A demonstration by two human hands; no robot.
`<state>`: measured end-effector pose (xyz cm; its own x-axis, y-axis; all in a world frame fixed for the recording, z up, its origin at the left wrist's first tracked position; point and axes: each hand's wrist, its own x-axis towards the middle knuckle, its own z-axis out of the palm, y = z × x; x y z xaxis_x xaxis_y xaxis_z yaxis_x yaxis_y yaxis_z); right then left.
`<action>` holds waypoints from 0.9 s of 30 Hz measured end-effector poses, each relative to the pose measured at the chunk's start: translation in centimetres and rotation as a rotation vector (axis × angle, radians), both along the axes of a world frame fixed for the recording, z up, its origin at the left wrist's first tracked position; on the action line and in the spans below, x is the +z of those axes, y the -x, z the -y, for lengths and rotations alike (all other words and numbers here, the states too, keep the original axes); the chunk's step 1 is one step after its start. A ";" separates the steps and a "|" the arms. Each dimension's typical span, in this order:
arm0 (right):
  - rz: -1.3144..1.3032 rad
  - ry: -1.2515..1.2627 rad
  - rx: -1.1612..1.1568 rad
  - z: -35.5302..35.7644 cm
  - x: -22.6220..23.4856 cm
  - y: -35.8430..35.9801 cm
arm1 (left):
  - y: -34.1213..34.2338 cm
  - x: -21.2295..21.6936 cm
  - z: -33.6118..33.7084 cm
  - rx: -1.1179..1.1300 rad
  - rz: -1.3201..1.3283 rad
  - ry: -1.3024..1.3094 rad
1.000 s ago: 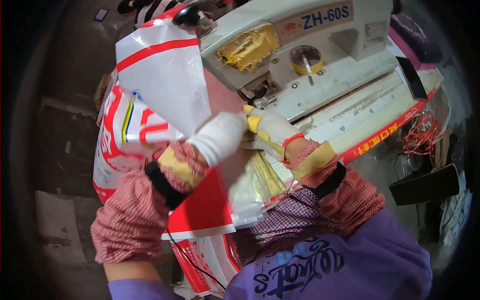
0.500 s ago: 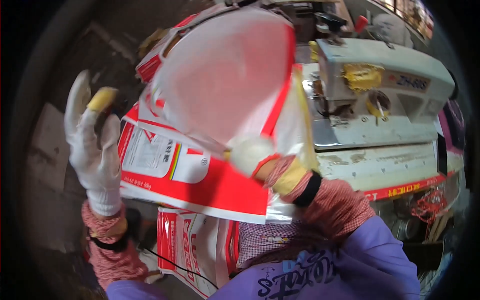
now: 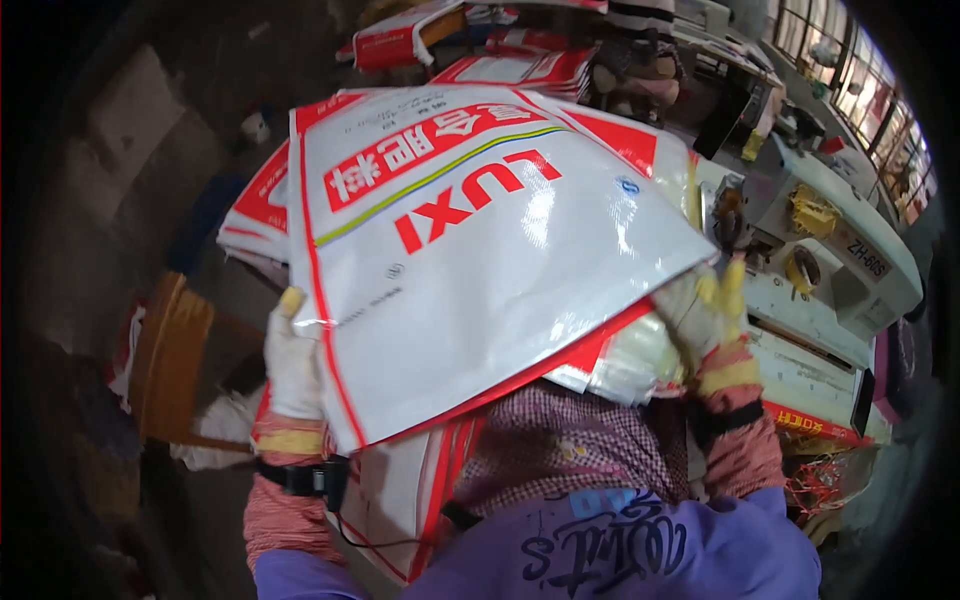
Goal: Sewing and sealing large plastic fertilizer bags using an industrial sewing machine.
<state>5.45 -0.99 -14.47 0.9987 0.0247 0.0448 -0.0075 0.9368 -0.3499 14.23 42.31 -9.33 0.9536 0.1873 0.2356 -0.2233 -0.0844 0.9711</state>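
A white woven sack (image 3: pixel 480 270) with red borders and red print lies spread flat in front of me, on top of other sacks. My left hand (image 3: pixel 294 365), in a white glove with a yellow thumb tip, grips its left edge near the lower corner. At the right corner my right hand (image 3: pixel 700 312), also gloved, is closed on the sack's edge, its fingers partly hidden. Under the sack, a red-bordered sack (image 3: pixel 262 215) sticks out on the left. Clear plastic film (image 3: pixel 640 358) shows beneath the right corner.
A white industrial sewing machine (image 3: pixel 845 235) stands on the right. Further stacked sacks (image 3: pixel 540 70) lie at the back, near a seated person (image 3: pixel 640 70). On the left is a wooden stool or chair part (image 3: pixel 172 360). More sacks (image 3: pixel 400 500) rest by my lap.
The sack, earlier lifted and blurred in my right hand, now lies flat. My left hand came in from the open and took its left edge; my right hand moved right.
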 end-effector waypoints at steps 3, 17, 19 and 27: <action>-0.108 0.804 -0.245 -2.8 2.0 -5.4 | 5.2 3.8 -5.3 0.054 0.004 -0.346; 0.412 2.418 0.238 -28.4 -11.2 -11.0 | 34.5 -19.2 -22.3 0.606 -0.863 0.052; 0.531 2.474 -0.744 -26.2 -19.4 -11.9 | 33.3 -22.6 -19.3 0.667 -0.952 0.069; 0.612 2.772 -0.742 -23.9 -20.4 -10.9 | 30.3 -28.6 -15.3 0.312 -1.066 -0.585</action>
<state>16.32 22.88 -34.82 0.8166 0.3285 0.4746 0.2577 -0.9432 0.2096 -16.11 57.58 -37.97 0.6545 0.5671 -0.5000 0.7557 -0.4704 0.4556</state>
